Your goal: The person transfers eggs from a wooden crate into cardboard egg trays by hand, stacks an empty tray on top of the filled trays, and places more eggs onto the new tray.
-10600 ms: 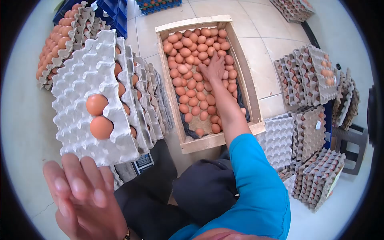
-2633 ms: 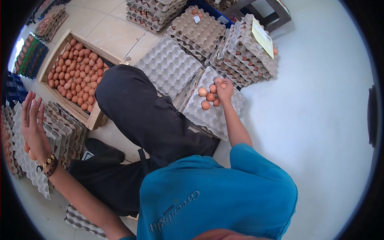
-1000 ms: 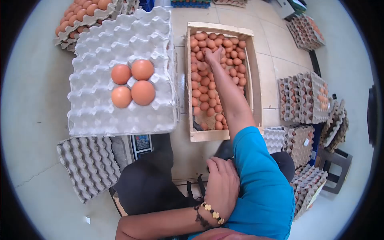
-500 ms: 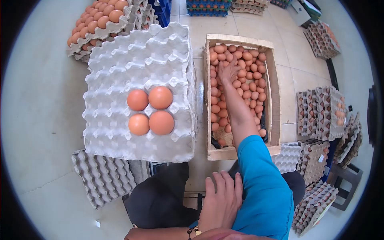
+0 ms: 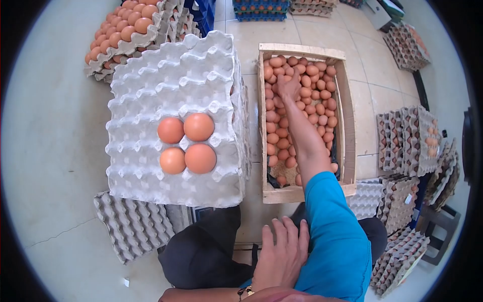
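Observation:
My right hand point(image 5: 289, 88) reaches into the far left part of a wooden crate point(image 5: 349, 126) filled with brown eggs point(image 5: 322, 108). Its fingers are bent round an egg point(image 5: 287, 79) among the others, partly covering it. My left hand point(image 5: 283, 251) lies flat with fingers stretched out, beside the blue sleeve point(image 5: 332, 236) of my right arm, holding nothing. To the left of the crate, a stack of grey egg trays point(image 5: 166, 75) has a few eggs point(image 5: 200, 158) grouped on its top tray.
Another tray stack full of eggs point(image 5: 123, 27) stands at the back left. A grey tray point(image 5: 133, 226) lies low at the front left. More tray stacks point(image 5: 407, 141) line the right side, near a dark stool point(image 5: 443, 231). Blue trays point(image 5: 260, 10) sit at the back.
My right hand's fingers, spread over the eggs before, have drawn in round an egg. My left hand stays in place. The view has shifted slightly.

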A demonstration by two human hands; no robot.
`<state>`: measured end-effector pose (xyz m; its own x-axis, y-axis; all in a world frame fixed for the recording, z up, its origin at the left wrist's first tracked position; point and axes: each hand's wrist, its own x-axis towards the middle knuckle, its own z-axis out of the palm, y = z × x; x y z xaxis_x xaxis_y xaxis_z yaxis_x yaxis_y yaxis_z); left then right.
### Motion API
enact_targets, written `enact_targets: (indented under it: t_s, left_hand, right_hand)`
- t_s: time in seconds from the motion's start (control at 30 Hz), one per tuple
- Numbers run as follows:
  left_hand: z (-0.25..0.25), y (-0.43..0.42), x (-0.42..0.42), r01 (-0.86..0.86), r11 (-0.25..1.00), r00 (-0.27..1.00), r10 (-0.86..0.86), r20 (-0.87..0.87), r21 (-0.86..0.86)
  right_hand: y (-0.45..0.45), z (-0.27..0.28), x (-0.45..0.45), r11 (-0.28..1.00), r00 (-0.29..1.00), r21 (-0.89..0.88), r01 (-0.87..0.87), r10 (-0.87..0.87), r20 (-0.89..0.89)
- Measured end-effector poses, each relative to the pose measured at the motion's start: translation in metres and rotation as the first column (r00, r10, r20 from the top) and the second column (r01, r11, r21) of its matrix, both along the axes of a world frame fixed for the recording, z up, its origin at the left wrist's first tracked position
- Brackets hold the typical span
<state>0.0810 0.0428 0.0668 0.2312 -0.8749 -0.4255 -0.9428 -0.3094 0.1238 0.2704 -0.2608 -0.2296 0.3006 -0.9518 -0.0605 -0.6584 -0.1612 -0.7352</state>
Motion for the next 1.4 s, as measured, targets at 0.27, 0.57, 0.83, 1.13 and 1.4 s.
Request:
enact_targets:
  t_s: [0.27,0.57,0.83,1.13,1.4]
  left_hand:
    - [-0.001,0.003,-0.002,0.010,0.999,1.000,-0.010,-0.010,-0.038]
    - [0.004,-0.001,0.002,-0.034,0.981,0.999,0.034,-0.003,-0.191]
    - [0.014,-0.023,0.057,-0.314,0.720,0.949,0.241,-0.201,-0.619]
    - [0.007,-0.066,0.037,-0.761,0.539,0.250,-0.271,-0.930,-0.362]
    - [0.008,-0.063,0.034,-0.891,0.444,-0.027,-0.258,-0.966,-0.093]
  right_hand:
    - [-0.023,-0.008,-0.002,0.993,0.978,0.115,-0.023,-0.002,0.210]
    - [-0.043,0.058,-0.076,0.598,0.627,0.483,-0.639,0.043,0.778]
    - [0.005,0.238,-0.153,0.340,0.479,0.374,-0.863,0.314,0.820]
    - [0.133,0.328,-0.275,0.360,0.438,0.326,-0.874,0.296,0.849]
    - [0.140,0.297,-0.288,0.553,0.446,0.515,-0.655,-0.268,0.854]
